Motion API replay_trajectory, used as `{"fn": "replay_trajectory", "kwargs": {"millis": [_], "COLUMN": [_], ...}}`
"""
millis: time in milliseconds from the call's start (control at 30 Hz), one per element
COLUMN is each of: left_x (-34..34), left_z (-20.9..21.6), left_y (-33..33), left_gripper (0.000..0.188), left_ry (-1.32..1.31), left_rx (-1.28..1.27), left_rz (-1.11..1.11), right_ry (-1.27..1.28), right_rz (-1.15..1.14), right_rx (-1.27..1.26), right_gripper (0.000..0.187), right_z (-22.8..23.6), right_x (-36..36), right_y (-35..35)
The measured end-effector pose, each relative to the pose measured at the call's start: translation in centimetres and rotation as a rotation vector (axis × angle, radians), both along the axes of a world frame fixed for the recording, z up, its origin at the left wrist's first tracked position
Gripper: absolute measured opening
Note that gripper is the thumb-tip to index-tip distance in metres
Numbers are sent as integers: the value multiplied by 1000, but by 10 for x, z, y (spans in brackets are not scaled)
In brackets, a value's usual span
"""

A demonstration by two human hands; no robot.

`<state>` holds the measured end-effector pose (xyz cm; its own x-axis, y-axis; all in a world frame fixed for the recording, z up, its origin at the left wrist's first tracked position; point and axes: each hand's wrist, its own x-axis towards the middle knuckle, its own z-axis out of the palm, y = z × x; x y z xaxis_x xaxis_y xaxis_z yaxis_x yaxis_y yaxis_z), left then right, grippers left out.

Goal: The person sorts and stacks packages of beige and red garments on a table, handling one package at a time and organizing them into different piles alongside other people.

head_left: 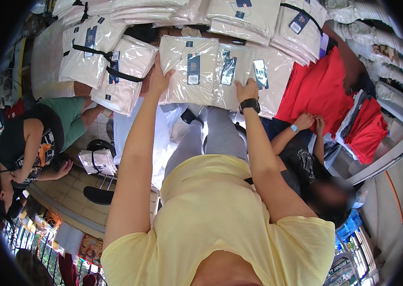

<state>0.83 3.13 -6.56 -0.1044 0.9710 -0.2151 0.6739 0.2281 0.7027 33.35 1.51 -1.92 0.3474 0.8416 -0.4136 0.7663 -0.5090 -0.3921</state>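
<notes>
Right in front of me lies a cream folded garment in a clear plastic bag (173, 62), with a dark blue tag on its front. My left hand (160, 78) grips its left edge, thumb on top and fingers partly hidden. A second bagged garment (231, 90) overlaps beside it on the right. On the border between that one and a third bagged garment (277, 71), my right hand (248, 90) holds on, fingers bent over the plastic. A dark watch sits on my right wrist.
Stacks of bagged garments (244, 21) rise behind, some bound with black straps. Left of my hand is a strapped bundle (127, 64). Red cloth (313, 86) lies at the right, where a co-worker's hands (308, 123) are busy. Another person (34, 138) sits at the left.
</notes>
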Motion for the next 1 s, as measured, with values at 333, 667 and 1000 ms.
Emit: {"fn": "replay_trajectory", "kwargs": {"millis": [333, 667, 1000], "left_x": [12, 59, 73], "left_z": [7, 70, 101], "left_y": [-10, 6, -33], "left_gripper": [95, 77, 41], "left_ry": [-84, 414, -640], "left_rx": [54, -103, -277], "left_rz": [-34, 31, -104], "right_ry": [447, 465, -55], "right_rz": [28, 644, 1313], "right_rx": [271, -14, 340], "right_gripper": [27, 39, 23], "right_z": [83, 192, 151], "right_x": [71, 57, -109], "right_y": [-18, 22, 87]}}
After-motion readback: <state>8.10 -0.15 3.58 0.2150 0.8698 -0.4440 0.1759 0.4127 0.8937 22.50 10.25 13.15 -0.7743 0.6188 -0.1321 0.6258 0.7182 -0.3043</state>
